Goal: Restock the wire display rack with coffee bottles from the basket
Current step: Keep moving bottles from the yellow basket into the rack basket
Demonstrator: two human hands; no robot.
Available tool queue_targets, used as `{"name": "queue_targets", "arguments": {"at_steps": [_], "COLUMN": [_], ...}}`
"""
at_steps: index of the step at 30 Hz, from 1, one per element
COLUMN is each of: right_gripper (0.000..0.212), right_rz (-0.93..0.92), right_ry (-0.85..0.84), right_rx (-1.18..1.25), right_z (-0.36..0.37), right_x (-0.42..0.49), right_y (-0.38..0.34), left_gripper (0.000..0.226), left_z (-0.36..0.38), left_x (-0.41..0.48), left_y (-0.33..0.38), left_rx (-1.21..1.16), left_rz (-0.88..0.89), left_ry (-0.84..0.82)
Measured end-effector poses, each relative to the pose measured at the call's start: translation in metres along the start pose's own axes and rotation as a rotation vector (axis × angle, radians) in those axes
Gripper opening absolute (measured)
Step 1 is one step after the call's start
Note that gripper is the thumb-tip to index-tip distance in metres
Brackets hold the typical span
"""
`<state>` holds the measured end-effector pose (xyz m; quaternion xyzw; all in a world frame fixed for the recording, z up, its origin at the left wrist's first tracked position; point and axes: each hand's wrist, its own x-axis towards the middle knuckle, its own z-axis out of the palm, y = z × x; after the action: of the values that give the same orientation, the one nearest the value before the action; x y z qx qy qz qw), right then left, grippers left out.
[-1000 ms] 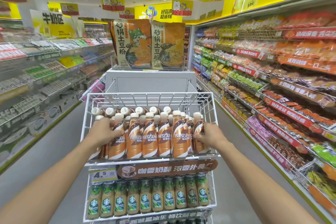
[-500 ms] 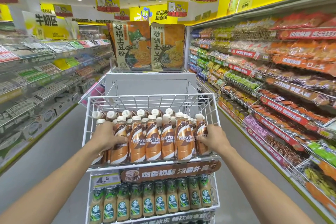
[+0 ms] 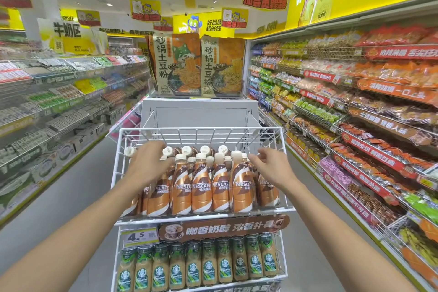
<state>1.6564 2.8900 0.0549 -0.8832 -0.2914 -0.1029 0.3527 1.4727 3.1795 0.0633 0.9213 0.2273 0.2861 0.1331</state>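
Observation:
A white wire display rack [image 3: 201, 130] stands in front of me. Its top tier is packed with brown Nescafe coffee bottles [image 3: 201, 191] with cream caps. My left hand [image 3: 149, 163] rests on the caps of the bottles at the left, fingers spread, gripping nothing I can see. My right hand [image 3: 272, 167] hovers over the bottles at the right side, fingers apart and curled, holding nothing. The tier below holds a row of green-labelled Starbucks bottles [image 3: 194, 265]. No basket is in view.
A price tag [image 3: 139, 237] reading 4.5 and a brown banner [image 3: 225, 229] hang on the rack's front. Behind the rack stands a grey stand [image 3: 199, 114] topped with noodle packs [image 3: 196, 65]. Snack shelves [image 3: 355, 114] line the right, clear-fronted shelves [image 3: 47, 102] the left.
Both hands have let go of the outer bottles' sides and risen to cap height. The left hand moved inward over the caps; the right opened above the right-hand bottles.

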Motion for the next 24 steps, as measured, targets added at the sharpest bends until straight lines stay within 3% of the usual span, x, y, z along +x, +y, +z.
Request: {"name": "queue_targets", "arguments": {"at_steps": [5,9,12,16,24], "right_gripper": [0.052,0.048,0.043,0.037,0.034], "right_rz": [-0.017,0.001,0.031,0.043,0.041], "right_ry": [-0.138,-0.206,-0.237,-0.235,-0.247], "right_rx": [0.018,-0.011,0.007,0.021,0.026], "right_z": [0.013,0.021,0.025,0.026,0.023], "right_x": [0.001,0.001,0.002,0.003,0.003], "right_y": [-0.024,-0.027,-0.026,-0.024,-0.025], "left_gripper": [0.02,0.036,0.024,0.038,0.033], "left_z": [0.01,0.026,0.031,0.035,0.035], "left_x": [0.002,0.006,0.007,0.008,0.013], "left_y": [0.033,0.04,0.039,0.035,0.034], "left_rx": [0.007,-0.009,-0.017,-0.032,-0.089], "left_rz": [0.058,-0.041,-0.084,-0.085,-0.133], "left_ry": [-0.1,-0.147,-0.16,-0.147,-0.152]}}
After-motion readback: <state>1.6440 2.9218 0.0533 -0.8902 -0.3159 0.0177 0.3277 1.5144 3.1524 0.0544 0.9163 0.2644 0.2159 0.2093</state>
